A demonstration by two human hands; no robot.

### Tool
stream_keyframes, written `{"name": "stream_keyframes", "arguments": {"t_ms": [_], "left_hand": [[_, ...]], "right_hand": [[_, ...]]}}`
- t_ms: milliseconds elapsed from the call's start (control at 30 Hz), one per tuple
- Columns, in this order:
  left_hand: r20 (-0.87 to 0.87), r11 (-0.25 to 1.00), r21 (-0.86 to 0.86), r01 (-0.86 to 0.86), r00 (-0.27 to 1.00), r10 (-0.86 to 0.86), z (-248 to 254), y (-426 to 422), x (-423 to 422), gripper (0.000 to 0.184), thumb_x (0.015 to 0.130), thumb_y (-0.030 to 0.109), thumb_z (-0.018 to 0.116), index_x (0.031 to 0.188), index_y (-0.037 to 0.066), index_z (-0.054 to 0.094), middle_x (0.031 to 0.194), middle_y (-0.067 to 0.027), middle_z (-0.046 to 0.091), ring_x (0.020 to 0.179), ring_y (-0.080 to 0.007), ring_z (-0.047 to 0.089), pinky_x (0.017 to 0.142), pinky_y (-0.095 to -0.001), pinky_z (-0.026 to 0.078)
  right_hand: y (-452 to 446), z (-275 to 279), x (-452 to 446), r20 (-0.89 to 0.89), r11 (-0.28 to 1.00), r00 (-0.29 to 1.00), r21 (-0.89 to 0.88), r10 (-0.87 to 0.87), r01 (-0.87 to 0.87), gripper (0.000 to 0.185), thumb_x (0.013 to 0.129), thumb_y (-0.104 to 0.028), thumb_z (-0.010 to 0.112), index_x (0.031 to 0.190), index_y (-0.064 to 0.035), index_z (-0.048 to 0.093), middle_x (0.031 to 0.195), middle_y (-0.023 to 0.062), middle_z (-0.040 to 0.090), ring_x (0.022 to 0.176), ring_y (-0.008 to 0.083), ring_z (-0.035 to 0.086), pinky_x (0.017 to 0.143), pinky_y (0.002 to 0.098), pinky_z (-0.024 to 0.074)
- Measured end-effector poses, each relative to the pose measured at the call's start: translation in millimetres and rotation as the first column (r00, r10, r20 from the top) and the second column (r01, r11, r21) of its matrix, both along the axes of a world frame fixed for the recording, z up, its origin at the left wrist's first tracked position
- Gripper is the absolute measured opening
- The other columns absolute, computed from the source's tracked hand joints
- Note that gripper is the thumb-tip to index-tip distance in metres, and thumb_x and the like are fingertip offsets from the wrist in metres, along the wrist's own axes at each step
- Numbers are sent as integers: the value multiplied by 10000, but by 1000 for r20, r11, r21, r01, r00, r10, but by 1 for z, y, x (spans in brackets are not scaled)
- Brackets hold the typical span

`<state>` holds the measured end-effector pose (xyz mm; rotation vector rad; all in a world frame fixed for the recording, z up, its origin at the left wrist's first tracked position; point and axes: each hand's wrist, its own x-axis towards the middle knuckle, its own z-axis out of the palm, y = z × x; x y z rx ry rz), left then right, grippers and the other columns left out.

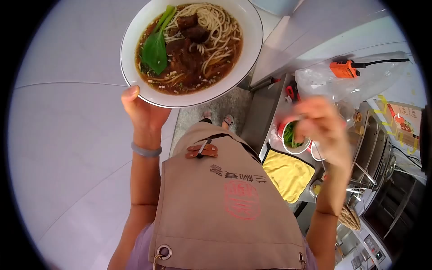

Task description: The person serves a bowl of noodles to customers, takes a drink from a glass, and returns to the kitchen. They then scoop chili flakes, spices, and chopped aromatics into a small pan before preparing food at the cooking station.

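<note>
My left hand (146, 110) grips the near rim of a white bowl (193, 100), thumb on top of the edge. In the bowl, noodles (211, 20) sit in brown broth with dark chunks of meat (191, 31) and a leafy green vegetable (155, 51). On the right, my right hand (319, 128) is smeared by motion, its fingers bent down at a white tub (294, 150) of chopped greens (292, 137). Whether anything is between those fingers is not clear. A second white tub (317, 152) is partly hidden behind the hand.
A folded yellow cloth (288, 173) lies on the metal counter (263, 112) below the tubs. Behind are an orange walkie-talkie (344, 69) on clear plastic (315, 83) and metal pans (371, 141). A pale wall (67, 135) rises at left.
</note>
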<state>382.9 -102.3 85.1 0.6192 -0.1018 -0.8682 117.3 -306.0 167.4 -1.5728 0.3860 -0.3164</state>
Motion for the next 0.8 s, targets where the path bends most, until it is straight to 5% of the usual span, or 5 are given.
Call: {"name": "stream_keyframes", "arguments": {"t_ms": [33,167,367,500,800], "left_hand": [[1,1000,13,11,1000,-11,0,2,4,705,671,335,556,1273,6,392,1256,-148,468,1133,-303,460,981,-443,354],[48,994,110,-25,999,20,0,-4,20,761,635,373,587,1282,23,390,1254,-146,469,1124,-317,471,952,-451,397],[36,996,69,49,998,-52,-21,7,24,751,646,372,586,1282,23,392,1247,-145,476,1119,-314,478,947,-440,404],[3,996,-6,88,996,-88,-25,8,34,729,657,365,577,1276,23,402,1249,-140,479,1115,-309,483,952,-435,400],[9,995,-11,101,995,-101,-43,10,41,728,670,337,590,1278,-6,382,1253,-139,469,1143,-285,454,971,-405,368]], "right_hand": [[1,-18,10,-195,968,963,-133,184,-212,222,835,57,486,1016,-25,585,934,86,624,753,135,602,593,246,475],[33,-102,57,-114,873,937,-339,331,-350,176,804,-16,537,961,-43,611,880,47,616,826,164,556,743,298,413],[54,-151,77,-256,921,902,-89,347,-379,141,817,-155,515,859,-79,627,780,10,572,818,172,481,785,310,362],[66,-160,92,-238,906,918,-210,316,-367,136,818,-175,521,818,-97,632,777,2,570,814,151,470,820,308,329],[73,-182,99,-245,902,883,-61,401,-427,152,819,-222,510,803,-132,631,790,-18,561,863,121,473,926,322,207]]}}
